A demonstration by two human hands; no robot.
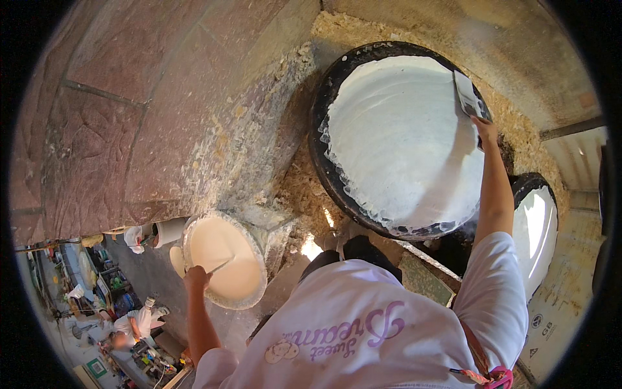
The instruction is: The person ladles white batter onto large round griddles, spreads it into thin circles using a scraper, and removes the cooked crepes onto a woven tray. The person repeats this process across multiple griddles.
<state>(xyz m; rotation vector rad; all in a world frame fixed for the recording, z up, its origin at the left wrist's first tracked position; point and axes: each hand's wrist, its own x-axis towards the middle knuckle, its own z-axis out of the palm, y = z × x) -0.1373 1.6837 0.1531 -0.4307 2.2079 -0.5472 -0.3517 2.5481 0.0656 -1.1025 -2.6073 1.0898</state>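
My right hand (484,131) is closed round the handle of a flat, wide-bladed scraper (465,92). Its blade lies at the right rim of a large round black griddle (319,146), over a thin white layer of batter (402,136) that covers most of the surface. The layer's edge is ragged on the left and along the bottom. To the left, my left hand (197,279) grips a thin tool (223,264) above a pale-rimmed tub (260,285). The tool's end reaches the beige batter (223,240) inside; its kind cannot be made out.
A second round griddle (534,243) with a white layer stands at the right. Behind the tub are a white bucket (170,232) and a beige round object (176,261). A stained stone wall (162,129) rises at left. Another person (136,324) is among clutter at lower left.
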